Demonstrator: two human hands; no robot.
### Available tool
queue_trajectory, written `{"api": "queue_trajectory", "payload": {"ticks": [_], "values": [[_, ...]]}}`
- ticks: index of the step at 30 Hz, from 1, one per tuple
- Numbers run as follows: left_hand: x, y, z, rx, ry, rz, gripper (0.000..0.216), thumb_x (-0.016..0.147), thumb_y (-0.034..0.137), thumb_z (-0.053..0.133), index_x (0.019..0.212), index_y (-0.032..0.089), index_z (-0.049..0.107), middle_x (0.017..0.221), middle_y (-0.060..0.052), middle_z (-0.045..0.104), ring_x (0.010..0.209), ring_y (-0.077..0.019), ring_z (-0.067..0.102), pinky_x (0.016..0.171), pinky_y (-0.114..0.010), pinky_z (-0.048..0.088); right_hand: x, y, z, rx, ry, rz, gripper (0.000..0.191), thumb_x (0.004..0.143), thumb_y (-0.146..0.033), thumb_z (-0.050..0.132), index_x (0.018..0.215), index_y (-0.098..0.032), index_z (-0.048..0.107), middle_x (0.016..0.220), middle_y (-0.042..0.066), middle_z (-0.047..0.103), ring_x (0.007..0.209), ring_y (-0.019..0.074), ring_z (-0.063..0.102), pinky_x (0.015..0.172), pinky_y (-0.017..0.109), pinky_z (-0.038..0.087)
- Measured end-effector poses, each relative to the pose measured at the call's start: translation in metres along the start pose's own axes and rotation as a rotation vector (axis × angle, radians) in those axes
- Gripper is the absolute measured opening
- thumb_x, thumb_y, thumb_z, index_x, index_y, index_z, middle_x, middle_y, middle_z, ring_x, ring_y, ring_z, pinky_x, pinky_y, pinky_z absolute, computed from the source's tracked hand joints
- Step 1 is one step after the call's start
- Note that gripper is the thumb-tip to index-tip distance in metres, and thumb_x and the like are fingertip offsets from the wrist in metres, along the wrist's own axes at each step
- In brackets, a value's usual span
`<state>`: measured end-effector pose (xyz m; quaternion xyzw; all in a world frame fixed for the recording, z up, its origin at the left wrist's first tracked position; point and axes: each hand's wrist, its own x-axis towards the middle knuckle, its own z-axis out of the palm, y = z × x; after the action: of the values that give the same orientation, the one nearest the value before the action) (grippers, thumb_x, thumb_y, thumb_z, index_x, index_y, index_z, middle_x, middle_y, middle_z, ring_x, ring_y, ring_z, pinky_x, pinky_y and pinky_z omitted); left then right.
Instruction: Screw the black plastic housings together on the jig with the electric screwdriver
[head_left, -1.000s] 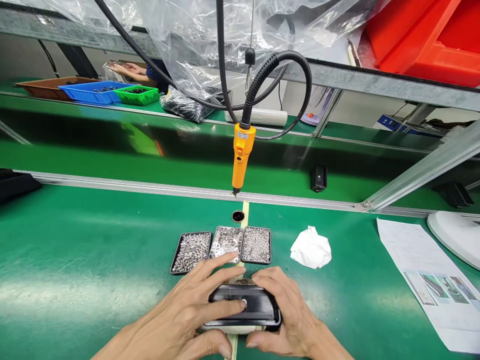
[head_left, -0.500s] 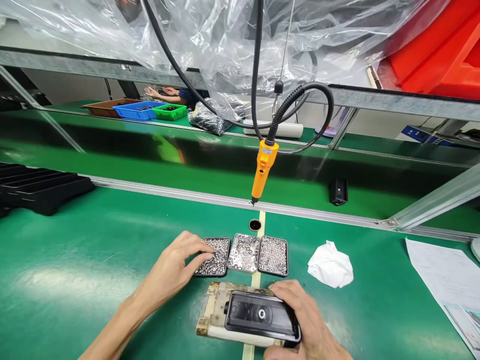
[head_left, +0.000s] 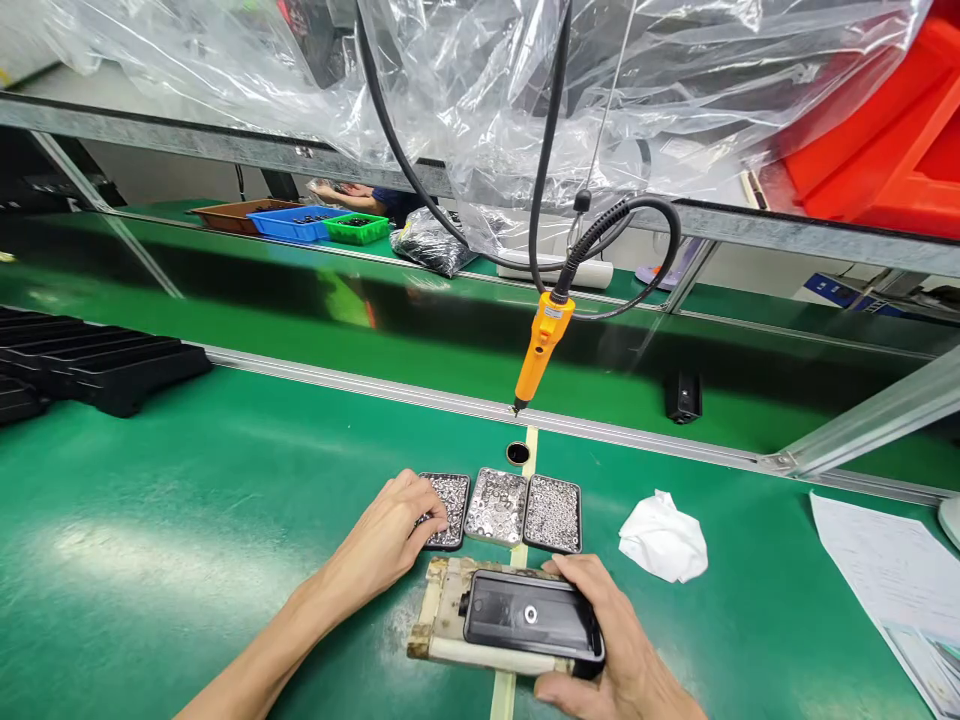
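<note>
My left hand (head_left: 401, 525) reaches into the left tray (head_left: 454, 505) of small metal parts, its fingers and thumb drawn together. Whatever lies between the fingertips is too small to make out. A black rectangular housing (head_left: 499, 625) rests in a worn, taped fixture (head_left: 442, 610), open side up, with a small shiny metal ring (head_left: 530, 615) in its middle. Around the right end of the housing my right hand (head_left: 619, 640) is closed, thumb on the near side and fingers on the far side. Beside the left tray are a middle tray (head_left: 480, 536) and a right tray (head_left: 577, 515) of small metal parts.
An orange electric screwdriver (head_left: 545, 345) hangs above the trays on a looped cable. Behind them lies a round black piece (head_left: 517, 453). A white cloth (head_left: 663, 537) and papers (head_left: 877, 580) are at right, black parts (head_left: 97, 360) at left. Another person's hands show beyond the colored bins (head_left: 292, 222).
The view has shifted slightly, so most things appear a little further right. My left fingers have curled more tightly over the left tray. My right hand keeps its hold on the housing.
</note>
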<state>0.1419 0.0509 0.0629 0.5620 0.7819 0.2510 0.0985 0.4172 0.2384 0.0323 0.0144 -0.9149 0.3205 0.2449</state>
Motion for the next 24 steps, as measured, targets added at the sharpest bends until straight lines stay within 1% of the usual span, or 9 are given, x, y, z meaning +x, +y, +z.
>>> {"api": "queue_trajectory", "payload": {"ticks": [3,7,9,12,14,17,21,23,24], "values": [[-0.001,0.001,-0.001,0.003,0.013,-0.015,0.021,0.106,0.021,0.043,0.092,0.021,0.060,0.093,-0.004,0.062,0.092,-0.0251,0.049,0.081,-0.038,0.037,-0.009,0.005,0.001,-0.067,-0.026,0.037,0.089,0.091,-0.068,0.060,0.156,-0.016,0.027,0.142,0.020,0.052,0.133,0.0349,0.051,0.104,0.048,0.054],[-0.002,0.003,-0.002,-0.003,0.026,-0.025,0.006,0.102,0.023,0.054,0.105,0.021,0.059,0.098,-0.004,0.063,0.095,-0.0257,0.050,0.083,-0.038,0.039,-0.018,0.012,0.000,-0.092,-0.033,0.024,0.094,0.091,-0.077,0.049,0.158,-0.016,0.025,0.147,0.020,0.048,0.138,0.0376,0.046,0.110,0.054,0.048],[-0.001,0.003,-0.001,-0.002,0.026,-0.018,0.006,0.101,0.023,0.056,0.104,0.022,0.060,0.098,-0.003,0.064,0.094,-0.0258,0.050,0.083,-0.038,0.038,-0.017,0.014,-0.004,-0.077,0.004,-0.016,0.091,0.093,-0.079,0.041,0.157,-0.016,0.028,0.146,0.020,0.049,0.138,0.0369,0.046,0.111,0.053,0.047],[0.001,0.001,0.003,-0.006,0.036,-0.017,0.010,0.100,0.020,0.054,0.095,0.021,0.062,0.094,-0.003,0.063,0.094,-0.0258,0.050,0.082,-0.039,0.037,-0.007,0.013,-0.013,-0.045,0.079,-0.022,0.079,0.099,-0.072,0.037,0.155,-0.017,0.033,0.144,0.017,0.050,0.135,0.0339,0.048,0.108,0.049,0.048],[0.002,0.000,0.006,-0.016,0.045,-0.024,0.014,0.100,0.017,0.052,0.092,0.021,0.063,0.093,-0.004,0.062,0.093,-0.0258,0.050,0.081,-0.039,0.037,0.006,0.012,-0.021,-0.028,0.084,0.003,0.071,0.101,-0.067,0.039,0.153,-0.019,0.037,0.142,0.016,0.051,0.130,0.0320,0.051,0.106,0.047,0.048],[0.003,0.000,0.007,-0.032,0.053,-0.035,0.017,0.099,0.013,0.050,0.091,0.020,0.063,0.092,-0.004,0.063,0.093,-0.0259,0.050,0.082,-0.040,0.036,0.034,0.011,-0.030,0.055,0.099,0.047,0.068,0.100,-0.069,0.038,0.149,-0.021,0.044,0.137,0.014,0.053,0.119,0.0305,0.055,0.099,0.047,0.049],[0.000,0.001,0.005,-0.045,0.053,-0.042,0.015,0.095,0.009,0.053,0.099,0.020,0.062,0.098,-0.005,0.065,0.096,-0.0266,0.051,0.084,-0.041,0.036,0.088,0.016,-0.035,0.163,0.270,0.152,0.055,0.103,-0.061,0.037,0.141,-0.024,0.052,0.133,0.013,0.057,0.106,0.0264,0.059,0.091,0.045,0.050],[0.000,0.003,0.004,-0.044,0.047,-0.043,0.017,0.094,0.008,0.053,0.101,0.020,0.062,0.099,-0.006,0.065,0.097,-0.0270,0.051,0.085,-0.041,0.036,0.121,0.020,-0.033,0.135,0.367,0.262,0.047,0.102,-0.055,0.045,0.138,-0.025,0.053,0.134,0.011,0.058,0.110,0.0258,0.060,0.093,0.045,0.049],[0.000,0.004,0.003,-0.042,0.045,-0.043,0.017,0.094,0.007,0.052,0.099,0.020,0.062,0.099,-0.006,0.065,0.097,-0.0272,0.051,0.085,-0.041,0.036,0.137,0.023,-0.030,0.116,0.410,0.323,0.048,0.100,-0.055,0.051,0.139,-0.026,0.052,0.136,0.011,0.058,0.114,0.0262,0.059,0.096,0.046,0.049]]}}
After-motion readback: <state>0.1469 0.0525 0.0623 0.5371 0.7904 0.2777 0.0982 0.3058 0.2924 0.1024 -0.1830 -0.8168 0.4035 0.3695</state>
